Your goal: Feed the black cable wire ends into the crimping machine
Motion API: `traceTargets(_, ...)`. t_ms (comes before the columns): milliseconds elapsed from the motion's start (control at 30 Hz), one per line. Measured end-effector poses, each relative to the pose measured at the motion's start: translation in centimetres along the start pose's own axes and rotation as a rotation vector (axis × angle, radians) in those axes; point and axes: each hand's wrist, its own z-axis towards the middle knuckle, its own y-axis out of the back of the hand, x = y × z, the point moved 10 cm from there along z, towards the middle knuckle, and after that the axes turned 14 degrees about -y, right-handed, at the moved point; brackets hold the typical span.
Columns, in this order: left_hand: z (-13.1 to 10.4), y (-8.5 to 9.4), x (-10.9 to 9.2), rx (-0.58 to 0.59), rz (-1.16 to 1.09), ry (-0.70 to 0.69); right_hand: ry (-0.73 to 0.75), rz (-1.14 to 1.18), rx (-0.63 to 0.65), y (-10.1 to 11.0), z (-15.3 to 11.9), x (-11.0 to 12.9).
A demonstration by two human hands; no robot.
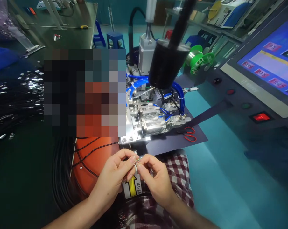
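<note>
My left hand (121,168) and my right hand (155,178) meet low in the middle of the view, above the lap. Both are closed, thumb against fingers, in a pinch. Between the fingertips runs a thin wire end (138,160), with a bit of green and white showing. It is too small to make out fully, and the fingers cover the rest. Just beneath the hands lies a label with a yellow arrow (132,187) and printed characters. Ahead of them stands a metal machine fixture (153,122) with blue air tubes (144,82).
Black cables (60,178) hang at the left over an orange surface (96,159). Red-handled scissors (190,135) rest on the dark plate. A control panel with a screen (272,63) juts in from the right. A green spool (197,60) sits behind the black nozzle (166,65).
</note>
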Motion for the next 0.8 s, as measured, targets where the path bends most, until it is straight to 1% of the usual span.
traceTargets(67, -0.1, 0.0, 0.0, 0.025, 0.047, 0.029, 0.022, -0.027, -0.012, 0.4, 0.0, 0.2)
traceTargets(133, -0.1, 0.1, 0.0, 0.033, 0.089, 0.046, 0.012, -0.019, 0.017, 0.7, 0.2, 0.2)
traceTargets(267, -0.2, 0.3, -0.5, 0.01, 0.149, 0.024, -0.106, 0.213, 0.137, 0.9, 0.9, -0.5)
traceTargets(333, -0.2, 0.3, -0.8, 0.004, 0.171, 0.002, -0.146, 0.313, 0.17, 0.8, 1.2, -0.6)
traceTargets(400, -0.2, 0.1, -1.0, 0.012, 0.177, -0.007, -0.169, 0.361, 0.191, 0.6, 1.4, -0.6)
traceTargets(567, -0.1, -0.2, -1.0, 0.033, 0.173, -0.016, -0.205, 0.4, 0.201, 0.2, 1.4, -0.7)
traceTargets(800, 0.0, 0.0, -0.7, 0.02, 0.169, -0.012, -0.252, 0.399, 0.198, 0.0, 1.1, -1.7)
